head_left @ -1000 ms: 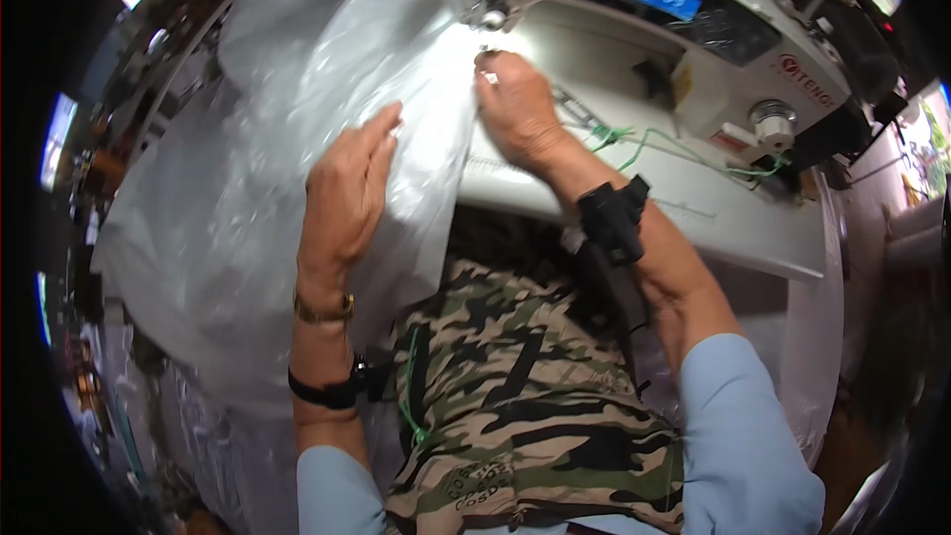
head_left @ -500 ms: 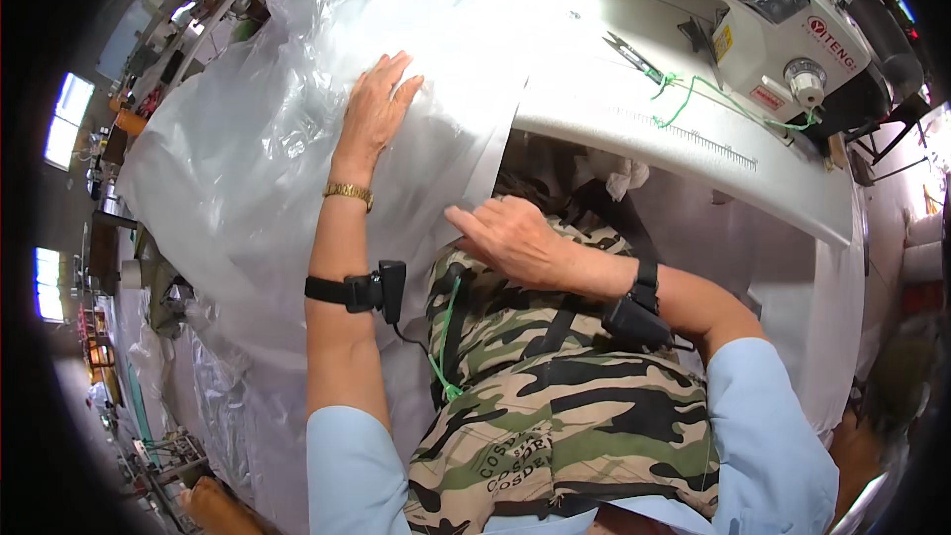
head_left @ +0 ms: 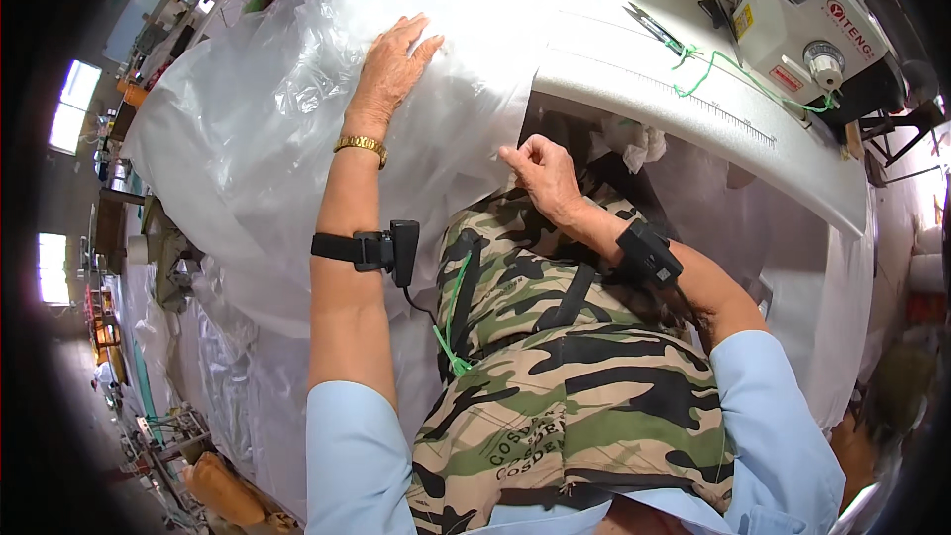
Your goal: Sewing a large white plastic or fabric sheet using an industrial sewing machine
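Note:
A large white translucent plastic sheet [head_left: 258, 178] is draped over the left of the work surface and hangs down beside my lap. My left hand [head_left: 393, 64] lies flat on it, fingers stretched out and thumb apart. At the sheet's right edge, just over my lap, my right hand [head_left: 545, 176] is closed, thumb and forefinger pinching that edge. The other fingers of this hand are curled, and the exact grip is partly hidden. A white sewing machine [head_left: 802, 30] stands at the upper right, beyond my right hand.
On the machine's white table [head_left: 634, 69] lie small thread snips [head_left: 654, 28] tied to a green cord [head_left: 718, 64]. A crumpled white cloth [head_left: 637, 144] hangs below the table edge. My camouflage apron [head_left: 584, 386] covers my lap. Cluttered benches stand at far left.
My right hand has moved up and away from my body, near the table edge. The left hand still rests on the sheet, and the whole view has shifted slightly.

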